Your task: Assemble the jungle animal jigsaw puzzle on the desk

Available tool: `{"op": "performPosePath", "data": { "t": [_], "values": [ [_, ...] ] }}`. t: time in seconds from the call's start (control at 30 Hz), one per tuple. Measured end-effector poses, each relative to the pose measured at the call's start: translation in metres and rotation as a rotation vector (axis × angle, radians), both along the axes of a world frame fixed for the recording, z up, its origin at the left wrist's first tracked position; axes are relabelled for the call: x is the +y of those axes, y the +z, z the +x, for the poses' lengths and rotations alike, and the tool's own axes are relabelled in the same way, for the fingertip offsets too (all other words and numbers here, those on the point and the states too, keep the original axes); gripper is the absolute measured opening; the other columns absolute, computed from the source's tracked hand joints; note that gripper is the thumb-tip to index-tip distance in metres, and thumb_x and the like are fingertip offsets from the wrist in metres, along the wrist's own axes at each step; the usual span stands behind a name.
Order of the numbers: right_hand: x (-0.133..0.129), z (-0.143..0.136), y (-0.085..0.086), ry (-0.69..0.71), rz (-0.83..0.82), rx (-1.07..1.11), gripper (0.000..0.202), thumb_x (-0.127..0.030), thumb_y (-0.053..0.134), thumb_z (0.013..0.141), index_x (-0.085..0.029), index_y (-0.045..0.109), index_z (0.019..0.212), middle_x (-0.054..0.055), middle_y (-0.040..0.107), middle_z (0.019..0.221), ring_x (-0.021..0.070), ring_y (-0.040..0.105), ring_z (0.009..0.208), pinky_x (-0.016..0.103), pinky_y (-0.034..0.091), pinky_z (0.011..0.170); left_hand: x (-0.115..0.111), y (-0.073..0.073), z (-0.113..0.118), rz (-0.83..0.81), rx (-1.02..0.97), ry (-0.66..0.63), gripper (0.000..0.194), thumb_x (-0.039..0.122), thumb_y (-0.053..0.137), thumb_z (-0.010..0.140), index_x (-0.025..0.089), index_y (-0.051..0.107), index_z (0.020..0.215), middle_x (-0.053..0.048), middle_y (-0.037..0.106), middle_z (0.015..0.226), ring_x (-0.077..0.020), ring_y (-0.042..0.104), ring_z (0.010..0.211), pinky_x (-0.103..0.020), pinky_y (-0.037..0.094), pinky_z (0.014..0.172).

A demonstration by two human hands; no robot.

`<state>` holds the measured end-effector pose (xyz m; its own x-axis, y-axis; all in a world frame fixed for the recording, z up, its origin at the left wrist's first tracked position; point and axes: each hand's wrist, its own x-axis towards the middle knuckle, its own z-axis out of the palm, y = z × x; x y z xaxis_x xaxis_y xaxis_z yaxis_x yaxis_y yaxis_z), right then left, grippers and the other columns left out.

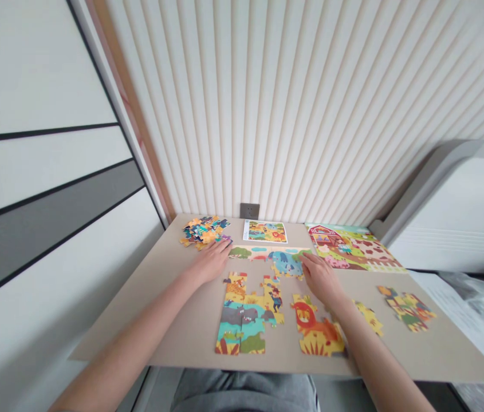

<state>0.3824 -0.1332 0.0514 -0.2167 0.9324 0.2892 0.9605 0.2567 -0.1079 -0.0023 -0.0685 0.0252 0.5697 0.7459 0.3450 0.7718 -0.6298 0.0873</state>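
Note:
A joined puzzle strip [252,253] with trees, clouds and a blue elephant lies across the table. My left hand [212,262] is at its left end, fingers close together on the edge, beside a heap of loose puzzle pieces [203,232]. At the strip's right end, my right hand [321,279] has its fingers bent onto the edge by the elephant. Nearer to me lies a joined hippo section [242,323] with a fox and a small figure above it. A lion section [317,329] sits below my right hand, and a yellow section [368,317] is partly behind my right forearm.
A small reference picture [265,231] lies at the back of the table [173,343]. To its right is a farm puzzle [353,247]. A cluster of pieces [409,309] sits at the right. A ribbed wall [233,114] with a socket [250,210] borders the far edge.

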Motion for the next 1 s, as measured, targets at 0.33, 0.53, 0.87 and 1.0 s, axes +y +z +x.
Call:
{"op": "performPosePath", "data": {
  "t": [0.33, 0.53, 0.87, 1.0],
  "values": [
    [-0.004, 0.010, -0.022, -0.010, -0.103, -0.045, 0.046, -0.042, 0.041, 0.107, -0.022, 0.062, 0.144, 0.014, 0.058, 0.151, 0.0265, 0.053, 0.140, 0.046, 0.036, 0.120, 0.000, -0.004, -0.009, 0.006, -0.087, 0.009, 0.043, 0.027, 0.039, 0.105, 0.017, 0.062, 0.139, -0.015, 0.059, 0.145, -0.0314, 0.050, 0.140, -0.057, 0.032, 0.123],
    [-0.006, 0.006, -0.021, -0.021, -0.081, -0.049, 0.046, -0.042, 0.041, 0.108, -0.022, 0.061, 0.144, 0.013, 0.058, 0.151, 0.0264, 0.053, 0.139, 0.046, 0.035, 0.119, -0.020, -0.004, 0.003, -0.040, -0.082, -0.096, 0.038, 0.028, 0.043, 0.104, 0.020, 0.070, 0.129, -0.011, 0.069, 0.127, -0.0269, 0.062, 0.122, -0.047, 0.049, 0.111],
    [-0.005, 0.000, -0.028, -0.070, -0.061, -0.037, 0.045, -0.043, 0.041, 0.108, -0.023, 0.061, 0.143, 0.015, 0.058, 0.150, 0.0277, 0.052, 0.139, 0.047, 0.036, 0.117, -0.010, -0.015, 0.005, -0.068, -0.142, -0.085, 0.045, 0.029, 0.038, 0.106, 0.019, 0.062, 0.142, -0.012, 0.063, 0.141, -0.0268, 0.059, 0.131, -0.048, 0.048, 0.115],
    [-0.004, -0.002, -0.023, -0.073, -0.058, -0.033, 0.044, -0.042, 0.042, 0.107, -0.023, 0.063, 0.141, 0.015, 0.058, 0.149, 0.0288, 0.053, 0.137, 0.049, 0.035, 0.117, -0.008, -0.017, 0.005, -0.078, -0.155, -0.086, 0.045, 0.029, 0.038, 0.106, 0.020, 0.061, 0.144, -0.012, 0.063, 0.141, -0.0265, 0.059, 0.132, -0.048, 0.047, 0.116]
  ]
}}
